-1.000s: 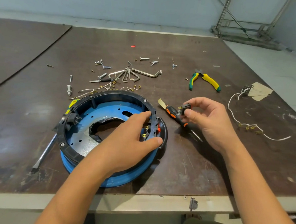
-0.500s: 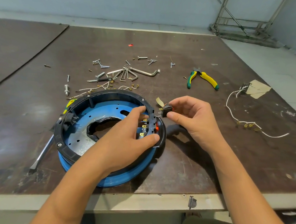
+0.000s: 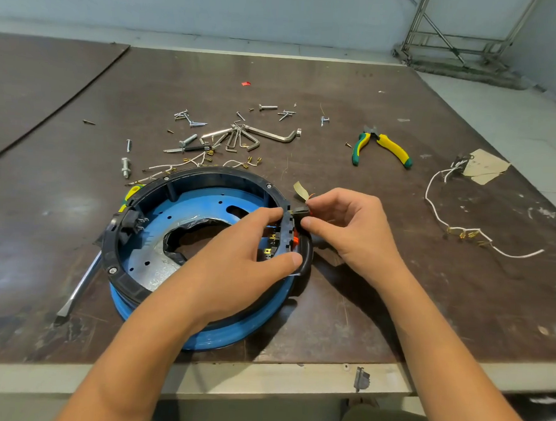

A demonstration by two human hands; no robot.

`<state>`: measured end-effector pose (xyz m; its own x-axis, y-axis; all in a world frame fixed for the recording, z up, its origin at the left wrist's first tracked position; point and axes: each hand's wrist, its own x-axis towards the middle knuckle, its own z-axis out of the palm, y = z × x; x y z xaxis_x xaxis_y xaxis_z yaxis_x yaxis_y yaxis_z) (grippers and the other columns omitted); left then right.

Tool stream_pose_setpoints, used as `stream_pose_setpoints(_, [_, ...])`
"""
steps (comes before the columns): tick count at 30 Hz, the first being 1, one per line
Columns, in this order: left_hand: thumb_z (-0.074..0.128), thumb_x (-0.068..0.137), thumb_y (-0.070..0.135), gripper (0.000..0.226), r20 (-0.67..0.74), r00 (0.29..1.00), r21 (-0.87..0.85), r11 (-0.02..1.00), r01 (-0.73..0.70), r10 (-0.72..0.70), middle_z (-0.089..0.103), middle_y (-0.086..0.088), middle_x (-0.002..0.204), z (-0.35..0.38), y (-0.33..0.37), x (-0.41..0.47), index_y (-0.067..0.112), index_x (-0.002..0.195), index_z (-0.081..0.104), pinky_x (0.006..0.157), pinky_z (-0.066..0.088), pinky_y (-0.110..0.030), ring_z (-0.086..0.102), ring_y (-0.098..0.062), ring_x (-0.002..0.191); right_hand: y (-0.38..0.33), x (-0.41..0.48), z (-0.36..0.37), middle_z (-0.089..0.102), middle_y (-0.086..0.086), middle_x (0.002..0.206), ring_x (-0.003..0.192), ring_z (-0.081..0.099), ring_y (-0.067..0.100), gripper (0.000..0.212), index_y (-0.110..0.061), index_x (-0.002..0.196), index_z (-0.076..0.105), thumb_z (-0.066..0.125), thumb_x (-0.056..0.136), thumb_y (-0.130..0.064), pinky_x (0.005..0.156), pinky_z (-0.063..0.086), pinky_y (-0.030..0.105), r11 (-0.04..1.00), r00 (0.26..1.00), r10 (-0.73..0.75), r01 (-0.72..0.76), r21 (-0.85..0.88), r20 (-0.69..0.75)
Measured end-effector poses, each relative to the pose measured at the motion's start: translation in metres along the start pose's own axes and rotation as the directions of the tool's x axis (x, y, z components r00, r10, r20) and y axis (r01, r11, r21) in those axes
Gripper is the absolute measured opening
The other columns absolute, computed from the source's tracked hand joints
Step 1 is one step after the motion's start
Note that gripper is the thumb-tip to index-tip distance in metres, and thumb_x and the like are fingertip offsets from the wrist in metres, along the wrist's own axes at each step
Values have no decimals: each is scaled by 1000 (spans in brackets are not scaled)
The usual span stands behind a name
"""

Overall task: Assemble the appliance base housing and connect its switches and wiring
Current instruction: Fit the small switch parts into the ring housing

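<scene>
Beyond the housing (image 3: 204, 173) lie screws (image 3: 191, 122) and pliers (image 3: 392, 148); left hand (image 3: 235, 256) grips its rim, right hand (image 3: 350, 227) pinches a switch (image 3: 299, 211).

The housing (image 3: 208, 172) occupies the near-left tabletop (image 3: 410, 297). Both hands close off its right rim: the left hand (image 3: 235, 259) reaches across the opening and grips the rim, and the right hand (image 3: 350, 227) pinches a switch (image 3: 299, 211) just outside it. Behind the ring, loose screws (image 3: 191, 119), hex keys (image 3: 242, 137) and terminal wires (image 3: 163, 166) crowd the approach. A flat steel blade (image 3: 79, 283) lies against the left edge. Bare surface lies between the right forearm and the wire harness (image 3: 462, 233). Pliers (image 3: 383, 145) lie well behind.
</scene>
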<state>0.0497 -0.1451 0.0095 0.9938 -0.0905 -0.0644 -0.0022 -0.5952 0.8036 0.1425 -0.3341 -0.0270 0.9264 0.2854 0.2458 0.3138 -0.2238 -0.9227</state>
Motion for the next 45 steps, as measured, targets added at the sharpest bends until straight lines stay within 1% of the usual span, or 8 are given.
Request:
stream_pose_setpoints(3, [65,88,47,67,-16,1000,30,999,-13,13,46,24,144,1,1,0,41,148,34,99,38,-21,42,5,130,-1,-1,3,77,2,89,84,74,16,21,-13,96,74,82,79,-4,80,62,41,1000,1000,0,0,-27,-3])
stream_pose_setpoints(10, [65,89,46,64,-33,999,21,1000,-17,18,33,23,154,1,-1,2,41,146,38,99,39,-18,39,2,133,-3,-2,13,76,4,84,80,73,24,14,-10,89,77,83,78,-5,77,60,48,999,998,-6,4,-37,-59])
stream_pose_setpoints(14, [67,86,47,62,-39,999,1,1000,-4,4,22,24,159,0,-2,2,46,141,41,111,38,-32,38,1,136,-4,0,8,76,4,89,85,73,23,14,-8,97,78,76,84,-2,82,59,48,999,1000,-24,24,-47,8])
stream_pose_setpoints(18, [69,85,45,60,-49,999,-22,1000,-9,8,32,22,154,1,-4,2,45,139,43,96,38,-14,41,4,131,-5,0,5,76,4,91,88,73,21,14,-8,97,78,74,85,0,84,58,47,998,999,-25,27,-59,30])
stream_pose_setpoints(22, [71,85,41,64,-48,999,-81,997,20,-24,45,19,143,1,-4,3,41,143,43,104,45,-28,44,4,128,-8,-1,8,75,1,91,89,71,15,14,-9,97,78,74,86,-2,85,58,44,994,999,-18,21,-105,26])
stream_pose_setpoints(34, [76,80,41,63,-58,996,-140,988,65,-73,48,18,138,0,-1,3,46,136,48,106,46,-38,44,2,129,-16,-3,5,73,1,92,86,70,13,14,-12,101,76,69,91,-6,79,59,33,992,997,16,-5,-126,81])
stream_pose_setpoints(42, [75,79,41,62,-88,995,-87,996,33,-41,46,20,138,2,-1,4,43,136,49,98,43,-20,43,5,121,-16,-5,9,75,-1,97,92,71,9,24,-11,105,77,63,91,2,81,58,25,995,996,52,-46,-84,68])
stream_pose_setpoints(45, [75,80,41,64,-77,996,-94,994,47,-55,47,18,139,2,-2,4,41,138,47,103,45,-27,44,1,127,-19,-5,6,75,0,98,92,71,8,23,-11,107,76,63,93,1,81,57,22,996,993,54,-47,-75,101])
